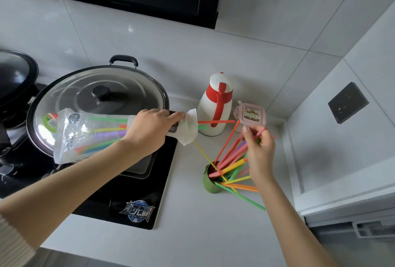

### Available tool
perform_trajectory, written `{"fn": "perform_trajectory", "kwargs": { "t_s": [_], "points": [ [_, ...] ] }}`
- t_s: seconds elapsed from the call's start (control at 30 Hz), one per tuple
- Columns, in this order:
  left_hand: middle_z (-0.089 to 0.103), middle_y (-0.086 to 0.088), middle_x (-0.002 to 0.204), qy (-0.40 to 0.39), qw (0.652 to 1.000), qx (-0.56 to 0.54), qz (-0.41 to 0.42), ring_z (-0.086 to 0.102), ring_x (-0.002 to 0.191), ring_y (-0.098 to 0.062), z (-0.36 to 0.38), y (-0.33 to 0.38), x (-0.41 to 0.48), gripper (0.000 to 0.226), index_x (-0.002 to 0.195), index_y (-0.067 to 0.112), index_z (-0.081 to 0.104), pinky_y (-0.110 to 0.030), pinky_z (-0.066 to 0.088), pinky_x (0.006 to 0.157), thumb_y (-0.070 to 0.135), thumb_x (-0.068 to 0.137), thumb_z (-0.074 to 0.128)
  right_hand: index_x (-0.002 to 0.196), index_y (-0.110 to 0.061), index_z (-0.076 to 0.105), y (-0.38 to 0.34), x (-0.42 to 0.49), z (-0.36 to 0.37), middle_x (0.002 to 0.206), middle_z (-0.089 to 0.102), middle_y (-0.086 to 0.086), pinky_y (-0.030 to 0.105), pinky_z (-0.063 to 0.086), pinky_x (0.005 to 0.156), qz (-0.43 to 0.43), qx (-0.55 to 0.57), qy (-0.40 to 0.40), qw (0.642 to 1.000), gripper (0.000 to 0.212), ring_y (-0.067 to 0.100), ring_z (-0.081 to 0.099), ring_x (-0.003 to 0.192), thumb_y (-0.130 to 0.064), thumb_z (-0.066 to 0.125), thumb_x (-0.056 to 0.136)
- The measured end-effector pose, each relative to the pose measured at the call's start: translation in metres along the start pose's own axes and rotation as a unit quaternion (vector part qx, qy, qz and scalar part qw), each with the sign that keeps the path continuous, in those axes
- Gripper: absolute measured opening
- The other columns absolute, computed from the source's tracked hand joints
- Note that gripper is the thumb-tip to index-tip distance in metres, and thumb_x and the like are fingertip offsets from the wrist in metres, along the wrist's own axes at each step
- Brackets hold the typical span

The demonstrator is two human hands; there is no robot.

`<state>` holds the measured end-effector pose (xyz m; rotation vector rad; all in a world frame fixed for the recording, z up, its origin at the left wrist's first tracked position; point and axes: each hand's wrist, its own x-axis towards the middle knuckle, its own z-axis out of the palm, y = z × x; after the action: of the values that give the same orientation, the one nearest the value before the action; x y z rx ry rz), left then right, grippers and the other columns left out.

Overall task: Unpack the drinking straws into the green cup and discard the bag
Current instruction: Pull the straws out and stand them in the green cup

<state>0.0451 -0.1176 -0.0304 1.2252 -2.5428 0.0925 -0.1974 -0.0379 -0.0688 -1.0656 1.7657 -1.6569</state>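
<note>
Risk: green cup (210, 183), near the countertop's (188, 213) right edge, holds splayed straws (232, 167); leaning weight could tip it. Right hand (260, 151) fingers pinch several straws above the cup. Left hand (149, 132) grips the plastic bag (72, 136) mid-length over the wok lid (96, 95); straws remain inside, some protruding from its open end toward the thermos (215, 106).

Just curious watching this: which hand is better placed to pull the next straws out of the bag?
The right hand: it's beside the green cup, gripping straws. The left hand is busy holding the bag.
</note>
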Motion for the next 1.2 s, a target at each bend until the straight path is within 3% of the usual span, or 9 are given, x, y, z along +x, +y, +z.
{"fn": "perform_trajectory", "kwargs": {
  "t_s": [0.17,0.3,0.37,0.5,0.6,0.73,0.93,1.1,1.2],
  "points": [
    [0.064,-0.013,0.086,-0.010,1.000,-0.009,0.005,0.059,0.077,-0.037,0.000,0.003,0.000,0.065,0.129,0.019,0.046,-0.035,0.041,0.062,-0.004,0.070,0.061,0.077,0.000,0.055,-0.003,-0.001,0.008,0.064,0.057,0.017,0.034,0.043,0.055,0.011,-0.033,-0.011,0.999,0.039,0.024,0.051,0.053,-0.035,0.053,0.093],
    [0.064,-0.013,0.083,-0.003,1.000,-0.009,0.008,0.059,0.074,-0.037,0.001,0.006,0.001,0.065,0.127,0.019,0.048,-0.035,0.043,0.061,-0.005,0.068,0.061,0.080,0.005,0.054,-0.014,0.008,0.007,0.063,0.060,0.004,0.006,0.040,0.051,0.006,-0.018,0.026,0.999,0.035,-0.003,0.053,0.043,-0.022,0.043,0.099],
    [0.064,-0.014,0.079,-0.004,1.000,-0.009,0.012,0.059,0.069,-0.037,0.001,0.008,0.002,0.065,0.124,0.017,0.051,-0.036,0.044,0.060,-0.007,0.065,0.063,0.081,0.002,0.058,-0.013,0.014,0.006,0.068,0.065,0.005,0.014,0.043,0.055,0.052,-0.058,-0.012,0.997,0.034,-0.001,0.057,0.047,-0.024,0.044,0.098],
    [0.064,-0.013,0.074,-0.001,1.000,-0.004,0.018,0.059,0.066,-0.036,0.004,0.010,0.005,0.065,0.122,0.016,0.053,-0.034,0.042,0.057,-0.009,0.063,0.064,0.088,0.013,0.060,0.001,0.018,0.002,0.083,0.066,0.031,0.034,0.045,0.068,0.119,-0.179,-0.133,0.967,0.037,0.037,0.066,0.076,-0.022,0.048,0.094],
    [0.064,-0.013,0.076,-0.002,1.000,-0.004,0.022,0.059,0.068,-0.036,0.005,0.014,0.007,0.065,0.123,0.016,0.053,-0.033,0.039,0.057,-0.009,0.064,0.063,0.079,0.005,0.060,-0.004,0.013,-0.005,0.064,0.056,0.013,0.032,0.038,0.064,0.089,-0.231,-0.164,0.955,0.032,0.021,0.053,0.060,-0.022,0.051,0.094],
    [0.064,-0.013,0.073,-0.007,1.000,-0.003,0.026,0.060,0.066,-0.037,0.008,0.017,0.010,0.066,0.121,0.016,0.055,-0.033,0.040,0.054,-0.009,0.060,0.063,0.087,-0.007,0.068,-0.012,0.011,-0.015,0.077,0.069,0.009,0.033,0.045,0.072,-0.010,-0.289,-0.162,0.944,0.020,0.022,0.062,0.076,-0.023,0.057,0.091],
    [0.065,-0.012,0.072,0.000,1.000,-0.004,0.026,0.060,0.064,-0.037,0.010,0.016,0.014,0.069,0.118,0.019,0.056,-0.038,0.048,0.052,-0.010,0.056,0.060,0.090,-0.007,0.069,-0.025,0.005,-0.048,0.087,0.072,0.014,0.032,0.047,0.070,-0.144,-0.283,0.067,0.946,0.016,0.027,0.066,0.078,-0.020,0.060,0.087],
    [0.066,-0.013,0.073,0.009,1.000,-0.002,0.029,0.060,0.062,-0.037,0.010,0.016,0.012,0.068,0.118,0.017,0.056,-0.035,0.045,0.050,-0.011,0.055,0.061,0.081,-0.004,0.063,0.023,-0.037,-0.080,0.080,0.070,0.017,0.028,0.033,0.066,0.033,-0.234,0.196,0.952,0.035,0.035,0.064,0.082,-0.032,0.042,0.087],
    [0.064,-0.013,0.071,0.002,1.000,-0.003,0.029,0.059,0.061,-0.037,0.009,0.018,0.010,0.069,0.118,0.017,0.057,-0.034,0.043,0.050,-0.012,0.056,0.061,0.083,-0.003,0.065,0.028,-0.063,-0.080,0.071,0.062,0.012,0.029,0.033,0.064,0.024,-0.238,0.235,0.942,0.039,0.036,0.060,0.077,-0.035,0.042,0.089]
  ]
}}
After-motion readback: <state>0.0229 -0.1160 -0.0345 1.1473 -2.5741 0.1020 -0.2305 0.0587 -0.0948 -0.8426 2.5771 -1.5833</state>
